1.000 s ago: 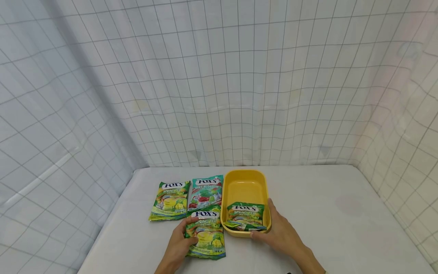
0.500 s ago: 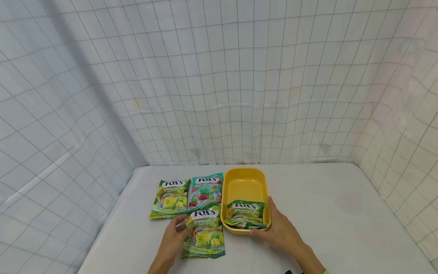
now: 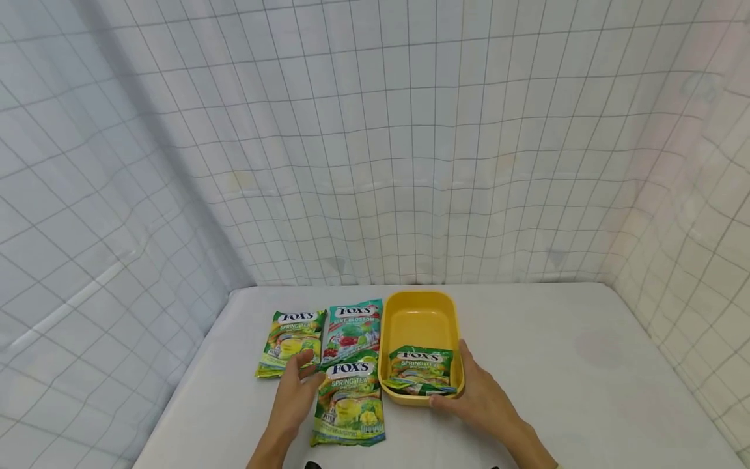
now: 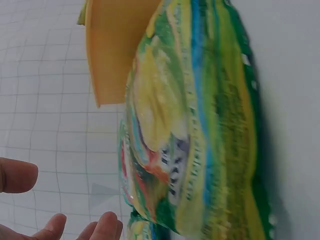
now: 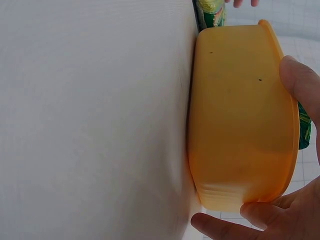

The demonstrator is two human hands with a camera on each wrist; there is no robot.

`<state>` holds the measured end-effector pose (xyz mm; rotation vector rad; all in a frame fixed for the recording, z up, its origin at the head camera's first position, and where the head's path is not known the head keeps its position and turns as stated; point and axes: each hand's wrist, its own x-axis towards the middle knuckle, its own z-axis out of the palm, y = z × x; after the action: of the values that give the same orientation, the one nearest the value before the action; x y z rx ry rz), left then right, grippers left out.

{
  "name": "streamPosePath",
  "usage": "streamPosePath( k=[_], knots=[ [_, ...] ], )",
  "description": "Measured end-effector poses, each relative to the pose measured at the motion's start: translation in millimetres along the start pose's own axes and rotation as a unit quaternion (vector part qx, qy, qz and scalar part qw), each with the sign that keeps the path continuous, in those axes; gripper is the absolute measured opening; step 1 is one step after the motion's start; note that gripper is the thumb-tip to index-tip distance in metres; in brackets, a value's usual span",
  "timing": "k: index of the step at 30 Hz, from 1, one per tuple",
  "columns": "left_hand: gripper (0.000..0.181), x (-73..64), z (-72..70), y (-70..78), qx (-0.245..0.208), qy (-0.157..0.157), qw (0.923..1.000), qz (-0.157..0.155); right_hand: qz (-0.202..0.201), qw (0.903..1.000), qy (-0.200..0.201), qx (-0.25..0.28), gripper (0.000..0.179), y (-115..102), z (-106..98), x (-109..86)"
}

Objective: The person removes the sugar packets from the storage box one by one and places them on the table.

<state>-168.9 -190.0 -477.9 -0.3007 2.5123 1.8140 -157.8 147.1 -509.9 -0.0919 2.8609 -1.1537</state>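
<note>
My left hand (image 3: 291, 398) hovers with relaxed, parted fingers at the left edge of a green Fox's Spring Tea candy bag (image 3: 349, 407). In the left wrist view a gap shows between its fingertips (image 4: 107, 227) and that bag (image 4: 165, 120). With thumb and fingers, my right hand (image 3: 487, 402) holds the near right corner of a yellow plastic tub (image 3: 418, 319). The right wrist view shows the thumb (image 5: 300, 82) at the tub's rim and fingers against its side wall (image 5: 240, 115). Inside the tub's near end lies another Spring Tea bag (image 3: 420, 370).
Behind the front bag, a teal Mint Blossom candy bag (image 3: 353, 332) lies touching it. Further left lies another Spring Tea bag (image 3: 291, 342). Everything stands on a white-covered table (image 3: 551, 365), with grid-patterned cloth walls (image 3: 410, 163) at the back and sides.
My left hand has let go of the front Spring Tea bag and drawn slightly left and up from it. The bag's lower edge shifted a little left. The right hand stays on the tub.
</note>
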Motion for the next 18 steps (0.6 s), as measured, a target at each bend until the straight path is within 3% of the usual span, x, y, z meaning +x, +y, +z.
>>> streamPosePath(
  k=[7,18],
  knots=[
    [0.056,-0.4,12.2,16.0,-0.051,-0.021,0.9968,0.057,-0.005,1.0,0.001,-0.001,0.135,-0.6,-0.6,-0.7],
    [0.054,2.4,29.1,32.2,-0.062,-0.033,0.992,0.105,-0.003,1.0,-0.002,-0.003,0.135,0.9,0.0,-0.6]
  ],
)
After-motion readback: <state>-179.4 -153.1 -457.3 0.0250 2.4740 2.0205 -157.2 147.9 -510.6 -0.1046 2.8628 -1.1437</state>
